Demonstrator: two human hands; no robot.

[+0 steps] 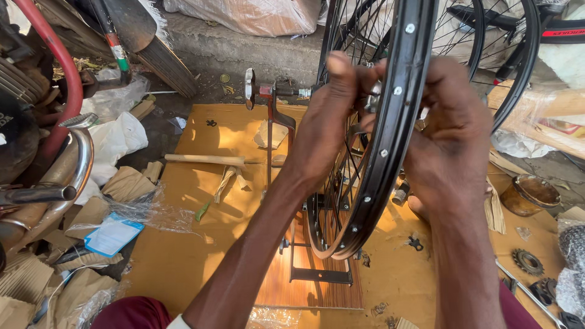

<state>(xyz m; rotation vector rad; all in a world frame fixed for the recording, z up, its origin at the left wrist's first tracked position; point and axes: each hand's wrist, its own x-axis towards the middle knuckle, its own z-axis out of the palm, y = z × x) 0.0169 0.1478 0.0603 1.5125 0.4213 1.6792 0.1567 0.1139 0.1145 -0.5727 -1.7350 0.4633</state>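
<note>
Our two forearms rise from the bottom edge toward the black wheel rim [390, 152], which stands on edge in a metal truing stand [286, 131]. We take this rim as our landmark. Our left hand [326, 122] is on the left face of the rim, fingers curled in among the spokes [341, 201], thumb raised against the rim's upper part; its grip is clenched, though we cannot tell on what. Our right hand [454, 140] wraps the right side of the rim, fingers folded over its edge, grasping it. Under the rim lies a striped wooden board [304, 286] carrying the stand, on a yellow cardboard sheet [177, 256] spread over the floor. Left of the rim a wooden-handled hammer [204, 159] lies on the cardboard, and farther left a blue and white card [113, 236] rests among crumpled brown paper. Right of the rim sit a rusty round tin [529, 194] and, nearer us, a toothed sprocket [527, 262]. Behind the rim more black wheels [518, 67] lean.
</note>
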